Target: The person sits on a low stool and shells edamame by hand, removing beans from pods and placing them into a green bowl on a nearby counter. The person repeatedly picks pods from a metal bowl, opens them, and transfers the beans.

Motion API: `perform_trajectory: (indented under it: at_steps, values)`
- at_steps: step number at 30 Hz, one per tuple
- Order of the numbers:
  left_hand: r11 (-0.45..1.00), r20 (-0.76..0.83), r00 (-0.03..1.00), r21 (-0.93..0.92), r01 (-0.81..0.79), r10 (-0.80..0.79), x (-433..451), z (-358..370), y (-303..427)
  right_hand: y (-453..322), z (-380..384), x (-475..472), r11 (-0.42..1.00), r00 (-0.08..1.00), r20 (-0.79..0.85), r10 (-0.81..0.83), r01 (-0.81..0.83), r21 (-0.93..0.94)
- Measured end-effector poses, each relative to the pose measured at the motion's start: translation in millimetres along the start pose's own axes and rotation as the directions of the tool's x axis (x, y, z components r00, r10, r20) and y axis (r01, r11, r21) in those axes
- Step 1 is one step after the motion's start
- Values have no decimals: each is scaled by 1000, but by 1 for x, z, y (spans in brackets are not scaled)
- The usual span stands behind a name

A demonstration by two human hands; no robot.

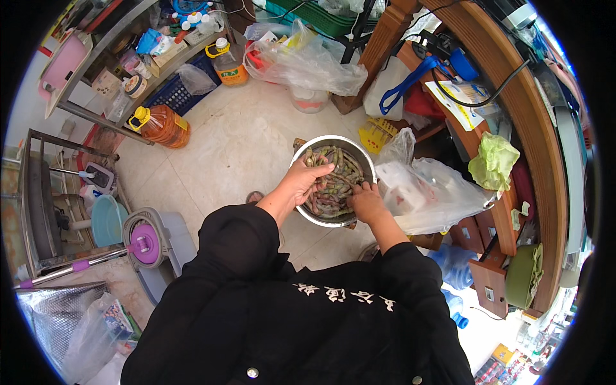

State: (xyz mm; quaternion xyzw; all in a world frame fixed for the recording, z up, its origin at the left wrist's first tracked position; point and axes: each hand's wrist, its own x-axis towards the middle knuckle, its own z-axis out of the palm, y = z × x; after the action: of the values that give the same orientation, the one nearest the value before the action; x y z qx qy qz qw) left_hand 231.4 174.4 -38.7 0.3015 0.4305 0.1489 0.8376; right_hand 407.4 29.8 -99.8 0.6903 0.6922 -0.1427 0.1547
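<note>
A round stainless steel basin [332,223] stands before me on a small wooden stool [299,143] that is mostly hidden beneath it. Greenish and purple-brown bean pods [342,175] fill much of the basin. My left hand [308,178] is over the basin's left side, closed around a few pods, with the thumb pointing right. At the right rim, my right hand [368,204] reaches in with curled fingers that touch the pods. Whether those fingers grip a pod is hidden.
White plastic bags [423,192] lie right of the basin, near a wooden desk [500,231] with a lettuce leaf [494,161]. Oil jugs [166,126] stand by a metal shelf [96,115] at left. A mop bucket [166,231] is at lower left on the tiled floor [236,130].
</note>
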Motion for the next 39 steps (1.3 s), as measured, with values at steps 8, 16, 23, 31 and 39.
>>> perform_trajectory:
  at_steps: [8, 16, 23, 31, 39]
  values:
    - [999, -7, 1000, -21, -27, 27, 5, 1, -6, 14, -8, 20, 388, 1000, 6, 19, -13, 922]
    - [982, 57, 989, 123, -145, 139, 4, 9, -12, -5, -52, 16, -738, 992, 92, -90, -128, 662]
    - [974, 31, 976, 69, -217, 215, 8, 10, -15, -14, -59, 16, -560, 978, 203, -46, -194, 806]
    - [969, 57, 987, -206, -135, 150, 7, 7, -7, -40, -59, 12, -151, 982, -79, 169, 105, 983]
    - [869, -10, 885, 195, -455, 466, 4, 15, -13, -30, -68, 10, 400, 967, -164, 195, 75, 914]
